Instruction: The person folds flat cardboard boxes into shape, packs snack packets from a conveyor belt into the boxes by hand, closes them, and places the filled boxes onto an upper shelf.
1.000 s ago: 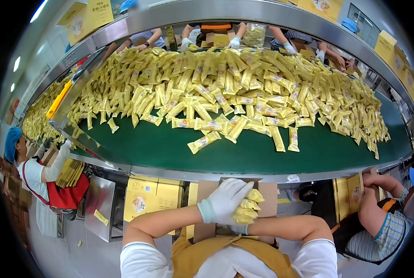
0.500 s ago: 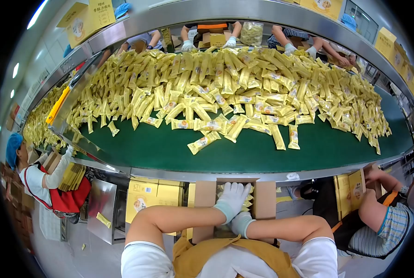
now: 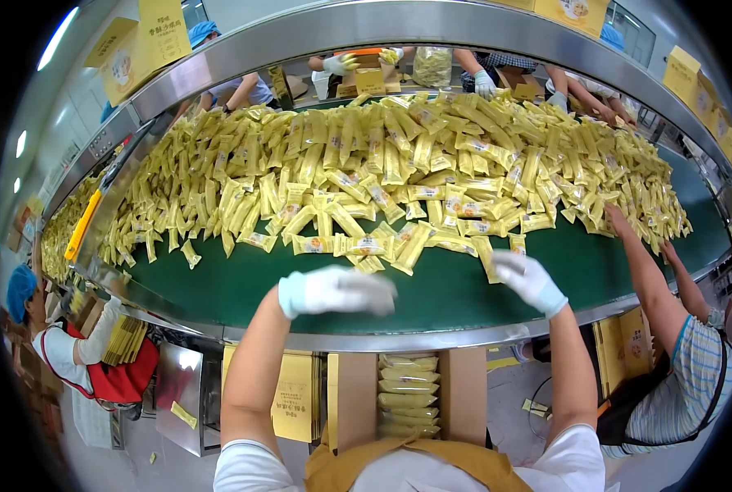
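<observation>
- the left hand [image 3: 337, 291], in a white fabric glove with a pale blue cuff, hangs above the flat green conveyor belt [image 3: 259, 287]; its fingers are stretched out, blurred, and nothing is seen in it.
- the right hand [image 3: 530, 280], in a glove of the same kind, has its fingertips at the edge of one long yellow plastic packet [image 3: 484, 256]; i cannot tell whether the fingers are clamped on it.
- the two hands are well apart from each other.
- a wide heap of long, shiny yellow packets [image 3: 382, 156] lies on the belt, and its loose front edge is near both hands.
- close to the person's body, below the metal edge [image 3: 382, 339] of the belt, stands an open brown cardboard box [image 3: 354, 402] with side flaps spread; inside it is a row of yellow packets [image 3: 409, 400].
- to the left of this box are flat yellow printed cartons [image 3: 296, 402].
- on the right, a co-worker in a striped shirt [image 3: 704, 365] has one bare hand [image 3: 617, 220] at the heap.
- across the belt, a gloved hand [image 3: 485, 84] of another person is beside the heap.
</observation>
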### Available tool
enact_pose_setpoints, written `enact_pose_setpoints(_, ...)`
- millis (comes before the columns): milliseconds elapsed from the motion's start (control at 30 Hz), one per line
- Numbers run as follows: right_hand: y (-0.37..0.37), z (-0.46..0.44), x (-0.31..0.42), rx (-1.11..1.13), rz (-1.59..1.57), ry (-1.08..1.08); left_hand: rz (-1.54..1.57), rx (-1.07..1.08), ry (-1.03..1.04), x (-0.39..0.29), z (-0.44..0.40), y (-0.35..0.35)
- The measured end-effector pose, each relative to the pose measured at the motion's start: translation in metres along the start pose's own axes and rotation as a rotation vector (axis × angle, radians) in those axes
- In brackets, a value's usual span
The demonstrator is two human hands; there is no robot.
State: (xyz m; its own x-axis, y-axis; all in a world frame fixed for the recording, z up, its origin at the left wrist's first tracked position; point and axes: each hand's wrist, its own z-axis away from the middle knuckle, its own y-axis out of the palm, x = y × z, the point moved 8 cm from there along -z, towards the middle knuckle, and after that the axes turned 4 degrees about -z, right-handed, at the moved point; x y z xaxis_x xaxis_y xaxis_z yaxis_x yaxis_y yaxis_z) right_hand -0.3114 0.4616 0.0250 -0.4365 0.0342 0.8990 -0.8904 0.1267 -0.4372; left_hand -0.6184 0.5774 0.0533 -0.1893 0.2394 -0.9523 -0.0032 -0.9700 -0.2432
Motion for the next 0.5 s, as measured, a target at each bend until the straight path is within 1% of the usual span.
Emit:
enact_pose_setpoints(33,-0.019,-0.016,-0.031,-0.104,0.169,0.02,-0.124,-0.239,-0.077,0.016,-0.001,-0.034)
enact_pose_setpoints(67,-0.033,-0.032,-0.057,-0.206,0.338,0.04,-0.261,-0.472,-0.228,0.043,-0.003,-0.065)
enact_pose_setpoints(133,-0.036,-0.059,-0.101,-0.296,0.511,0.156,-0.91,-0.698,-0.734,0.085,-0.003,-0.104)
enact_pose_setpoints(167,-0.039,-0.074,-0.122,-0.343,0.598,0.211,-0.867,-0.73,-0.798,0.112,-0.007,-0.114)
enact_pose_setpoints(200,-0.031,-0.09,-0.128,-0.325,0.551,0.269,-0.818,-0.713,-0.87,0.123,-0.013,-0.116)
enact_pose_setpoints(233,-0.026,-0.096,-0.137,-0.311,0.594,0.366,-0.828,-0.761,-0.861,0.129,-0.02,-0.113)
enact_pose_setpoints(267,-0.009,-0.1,-0.119,-0.294,0.636,0.466,-0.836,-0.806,-0.852,0.142,-0.028,-0.108)
enact_pose_setpoints(300,0.006,-0.111,-0.116,-0.233,0.694,0.497,-0.899,-0.835,-0.702,0.158,-0.043,-0.106)
enact_pose_setpoints(333,0.024,-0.117,-0.103,-0.213,0.766,0.555,-0.908,-0.845,-0.668,0.156,-0.048,-0.099)
enact_pose_setpoints(400,0.05,-0.116,-0.083,-0.178,0.856,0.528,-0.912,-0.851,-0.606,0.142,-0.056,-0.075)
enact_pose_setpoints(433,0.061,-0.115,-0.081,-0.18,0.881,0.495,-0.976,-0.89,-0.521,0.131,-0.055,-0.064)
enact_pose_setpoints(500,0.076,-0.107,-0.076,-0.193,0.904,0.384,-0.99,-0.826,-0.484,0.129,-0.051,-0.049)
